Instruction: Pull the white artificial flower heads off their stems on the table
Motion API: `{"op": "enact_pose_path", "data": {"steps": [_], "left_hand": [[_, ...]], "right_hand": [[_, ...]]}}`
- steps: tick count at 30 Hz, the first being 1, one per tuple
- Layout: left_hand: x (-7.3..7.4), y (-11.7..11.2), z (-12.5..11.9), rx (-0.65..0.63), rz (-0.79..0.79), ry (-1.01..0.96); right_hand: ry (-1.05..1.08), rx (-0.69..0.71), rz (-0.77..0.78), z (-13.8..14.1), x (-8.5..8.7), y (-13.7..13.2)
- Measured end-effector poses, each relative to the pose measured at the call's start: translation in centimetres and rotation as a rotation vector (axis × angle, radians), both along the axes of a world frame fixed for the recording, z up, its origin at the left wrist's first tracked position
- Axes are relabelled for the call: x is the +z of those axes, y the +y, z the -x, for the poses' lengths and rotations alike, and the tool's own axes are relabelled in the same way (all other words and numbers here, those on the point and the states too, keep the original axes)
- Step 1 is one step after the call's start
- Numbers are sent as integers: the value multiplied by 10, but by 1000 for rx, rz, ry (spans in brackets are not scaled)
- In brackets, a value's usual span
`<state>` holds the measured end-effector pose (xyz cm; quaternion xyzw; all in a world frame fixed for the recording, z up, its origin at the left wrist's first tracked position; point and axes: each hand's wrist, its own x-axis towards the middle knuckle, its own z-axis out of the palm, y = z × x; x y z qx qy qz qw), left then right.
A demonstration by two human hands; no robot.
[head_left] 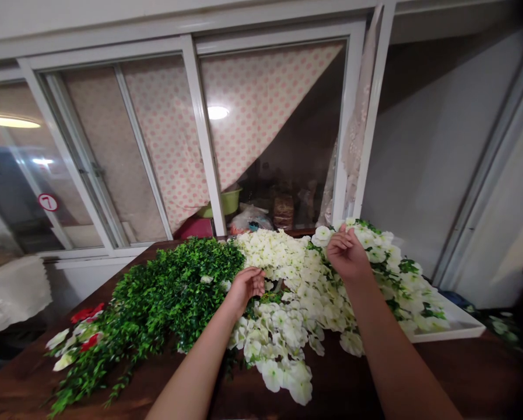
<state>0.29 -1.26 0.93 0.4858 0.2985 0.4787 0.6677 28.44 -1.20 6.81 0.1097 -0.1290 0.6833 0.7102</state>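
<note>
- White artificial flowers: one heaped mass is seen, made up of many blooms with small green leaves among them; the number of blooms and strands cannot be counted. The blooms are cream-white and trumpet-shaped, with soft, ruffled petals.
- Location: the mass lies across the middle of a dark wooden table, reaching the far edge. Its right part rests on one white tray, and its near end hangs down over the tabletop.
- Hands: two are in view, both the person's own.
- Left hand: the fingers are held partly open and slightly curved, with their tips touching the blooms.
- Right hand: the fingers are curled toward the thumb and grip blooms at the far edge of the mass.
- Green leafy garland: one dense mass is laid beside the flowers, toward the left edge of the table, just left of the left hand. Two red flowers and a few white blooms are seen at its outer end.
- Window: one sliding unit stands beyond the far edge of the table, with one pink-dotted curtain hung behind the glass.
</note>
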Motion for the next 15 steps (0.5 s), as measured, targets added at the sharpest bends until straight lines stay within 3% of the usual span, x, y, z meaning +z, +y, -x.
{"op": "enact_pose_path", "data": {"steps": [10, 12, 15], "left_hand": [[1, -3, -3, 42, -8, 33], [-1, -1, -3, 73, -17, 28], [-3, 2, -2, 155, -12, 24]], "right_hand": [[-198, -154, -23, 18, 8, -10], [-342, -210, -32, 28, 6, -10], [-726, -342, -24, 48, -2, -7]]}}
